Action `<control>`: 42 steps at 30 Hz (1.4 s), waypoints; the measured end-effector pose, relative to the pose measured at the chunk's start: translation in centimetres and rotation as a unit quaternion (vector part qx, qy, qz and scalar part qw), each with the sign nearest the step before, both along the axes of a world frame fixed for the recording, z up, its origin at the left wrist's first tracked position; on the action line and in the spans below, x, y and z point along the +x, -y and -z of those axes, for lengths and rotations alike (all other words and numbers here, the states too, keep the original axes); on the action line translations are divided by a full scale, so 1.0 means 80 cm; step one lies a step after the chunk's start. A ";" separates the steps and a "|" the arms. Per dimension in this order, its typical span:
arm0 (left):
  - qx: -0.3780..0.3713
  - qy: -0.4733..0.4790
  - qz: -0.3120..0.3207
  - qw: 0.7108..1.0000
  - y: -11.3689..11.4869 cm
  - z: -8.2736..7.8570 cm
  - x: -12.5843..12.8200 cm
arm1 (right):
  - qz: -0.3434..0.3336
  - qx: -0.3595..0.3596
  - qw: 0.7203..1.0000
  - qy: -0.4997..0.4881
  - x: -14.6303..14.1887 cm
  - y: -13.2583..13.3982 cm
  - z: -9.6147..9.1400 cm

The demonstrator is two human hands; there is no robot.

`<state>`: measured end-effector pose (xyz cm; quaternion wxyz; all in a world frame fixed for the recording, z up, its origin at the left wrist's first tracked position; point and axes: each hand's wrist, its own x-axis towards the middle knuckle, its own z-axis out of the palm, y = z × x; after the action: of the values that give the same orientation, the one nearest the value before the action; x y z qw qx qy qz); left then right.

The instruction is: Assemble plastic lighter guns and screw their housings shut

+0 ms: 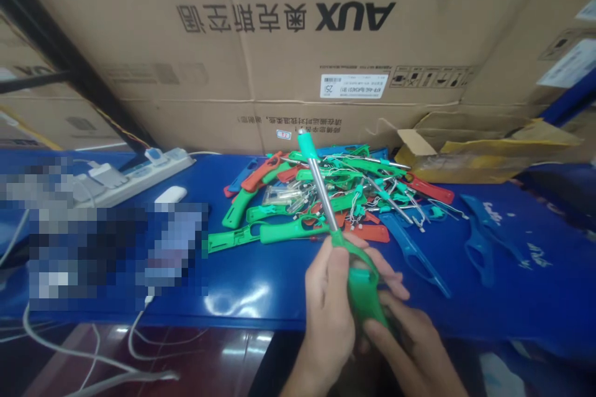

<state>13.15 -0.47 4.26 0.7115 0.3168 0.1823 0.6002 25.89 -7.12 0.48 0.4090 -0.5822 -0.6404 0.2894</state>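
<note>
My left hand (330,298) and my right hand (410,341) both grip the green plastic handle (363,294) of a long tool. Its metal rod (321,192) points up and away, ending in a green tip (306,142). The left hand wraps the handle's upper part near the rod. Lower down, the right hand closes round the handle from the right. Just beyond the hands, on the blue table (261,285), lies a pile of green, red and blue plastic handle parts (335,192) with metal rods and wires.
Loose blue handle shells (484,242) lie at the right. A white power strip (144,170) with plugs and cables sits at the left, with a white mouse-like object (171,194) beside it. Large cardboard boxes (288,43) wall the table's back. An open flat carton (484,149) rests at back right.
</note>
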 end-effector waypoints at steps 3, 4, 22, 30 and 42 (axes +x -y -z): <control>-0.023 0.026 0.073 0.997 0.005 0.004 0.006 | 0.042 0.044 0.998 -0.022 0.014 0.001 0.006; -0.039 0.033 0.106 0.993 0.009 0.006 0.008 | 0.050 0.051 0.997 -0.027 0.021 -0.003 0.003; -0.089 -0.151 0.237 0.955 0.041 0.032 -0.011 | -0.036 0.027 0.943 -0.329 0.020 -0.120 -0.092; -0.059 -0.199 0.195 0.959 0.036 0.008 -0.026 | -0.190 -0.029 0.945 -0.265 0.010 -0.100 -0.088; -0.088 -0.155 0.216 0.960 0.030 -0.008 -0.030 | -0.132 -0.055 0.923 -0.357 -0.010 -0.086 -0.054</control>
<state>10.72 -2.86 4.90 0.8125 0.3735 0.2695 0.3573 25.07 -0.21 4.77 0.5359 -0.3722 -0.5056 0.5644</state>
